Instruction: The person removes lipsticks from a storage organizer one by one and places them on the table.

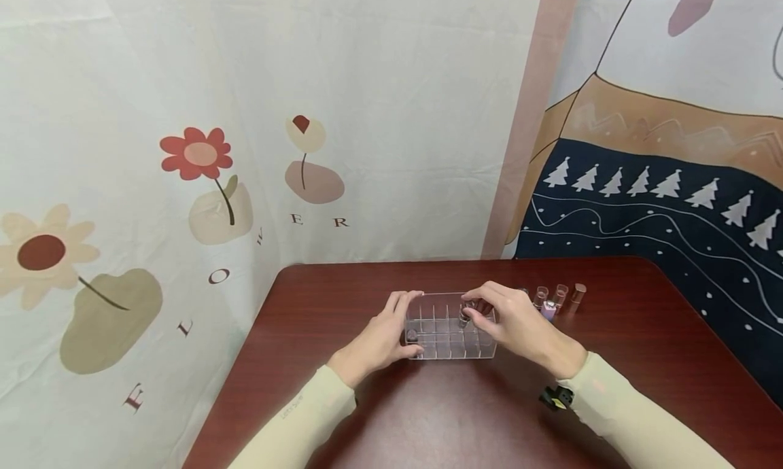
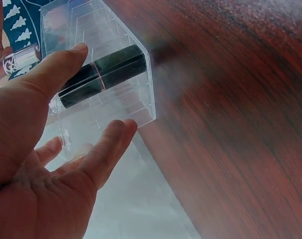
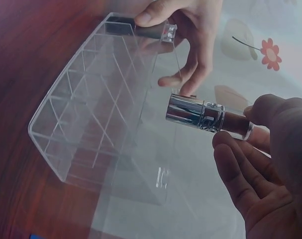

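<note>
A clear plastic lipstick organizer [image 1: 437, 348] with small compartments stands on the table. My left hand [image 1: 376, 333] holds its left end, the thumb at the near side and fingers at the far side. A black tube [image 2: 116, 69] with a thin band sits in a compartment beside the left thumb. Between thumb and fingertips, my right hand [image 1: 520, 319] pinches a lipstick [image 3: 190, 113] with a shiny silver part and a clear, dark-cored part. In the head view that lipstick is over the organizer's right part, partly hidden by the fingers.
Right of the organizer, behind the right hand, stand several more lipstick tubes, among them a purple one [image 1: 548, 310] and a brownish one [image 1: 577, 296]. The reddish-brown table [image 1: 404, 414] meets a printed cloth backdrop [image 1: 397, 149] at its far edge.
</note>
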### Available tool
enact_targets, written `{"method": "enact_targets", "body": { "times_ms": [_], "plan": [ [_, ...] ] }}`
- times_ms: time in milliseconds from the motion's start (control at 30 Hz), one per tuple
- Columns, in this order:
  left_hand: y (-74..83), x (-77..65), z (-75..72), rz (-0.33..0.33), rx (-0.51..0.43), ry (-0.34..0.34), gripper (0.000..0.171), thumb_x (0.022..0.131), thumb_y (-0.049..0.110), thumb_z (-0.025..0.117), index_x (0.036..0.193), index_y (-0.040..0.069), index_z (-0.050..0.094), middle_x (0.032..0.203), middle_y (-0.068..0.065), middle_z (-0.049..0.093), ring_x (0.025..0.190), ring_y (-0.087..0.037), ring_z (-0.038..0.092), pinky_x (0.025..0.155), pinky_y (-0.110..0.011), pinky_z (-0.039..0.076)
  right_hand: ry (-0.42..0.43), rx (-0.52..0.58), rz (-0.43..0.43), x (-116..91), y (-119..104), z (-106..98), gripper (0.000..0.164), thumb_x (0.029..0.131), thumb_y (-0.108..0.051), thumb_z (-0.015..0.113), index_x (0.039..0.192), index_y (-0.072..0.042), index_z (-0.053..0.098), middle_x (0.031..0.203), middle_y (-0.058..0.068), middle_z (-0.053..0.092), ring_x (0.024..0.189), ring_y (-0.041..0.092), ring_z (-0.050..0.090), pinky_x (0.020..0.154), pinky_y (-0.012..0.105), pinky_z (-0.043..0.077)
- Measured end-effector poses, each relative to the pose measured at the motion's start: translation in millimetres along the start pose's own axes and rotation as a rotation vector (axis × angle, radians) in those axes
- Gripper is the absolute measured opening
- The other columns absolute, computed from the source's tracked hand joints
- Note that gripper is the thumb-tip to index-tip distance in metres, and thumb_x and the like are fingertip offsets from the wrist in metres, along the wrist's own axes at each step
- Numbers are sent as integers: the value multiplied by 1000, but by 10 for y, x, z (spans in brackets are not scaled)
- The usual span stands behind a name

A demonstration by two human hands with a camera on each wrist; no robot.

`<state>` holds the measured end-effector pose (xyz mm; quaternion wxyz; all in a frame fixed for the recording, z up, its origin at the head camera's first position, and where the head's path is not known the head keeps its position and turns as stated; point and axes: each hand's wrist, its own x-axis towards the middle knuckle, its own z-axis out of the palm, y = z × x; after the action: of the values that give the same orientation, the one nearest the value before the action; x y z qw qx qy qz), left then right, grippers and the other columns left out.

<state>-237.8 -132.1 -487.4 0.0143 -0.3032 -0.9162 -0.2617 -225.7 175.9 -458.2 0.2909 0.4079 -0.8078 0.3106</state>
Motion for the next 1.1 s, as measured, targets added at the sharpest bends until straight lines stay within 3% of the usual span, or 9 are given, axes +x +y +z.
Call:
{"method": "enact_targets", "body": {
  "times_ms": [467, 1100],
  "plan": [
    [9, 7, 7, -3, 11, 1, 106, 93, 19, 102, 175, 11, 36, 165, -19, 49, 69, -13, 56, 82, -41, 64, 8, -42, 33, -54, 77, -163, 42, 85, 9, 97, 122, -7, 82, 106, 5, 83, 80, 8, 76, 74, 20, 65],
    [1, 6, 7, 3, 27, 3, 107, 92, 21, 103, 175, 10, 36, 164, -18, 50, 74, -15, 60, 83, -42, 65, 53, -97, 79, -174, 196, -404, 44, 79, 10, 99, 118, -6, 83, 102, 3, 83, 78, 10, 76, 73, 18, 65]
  ]
}}
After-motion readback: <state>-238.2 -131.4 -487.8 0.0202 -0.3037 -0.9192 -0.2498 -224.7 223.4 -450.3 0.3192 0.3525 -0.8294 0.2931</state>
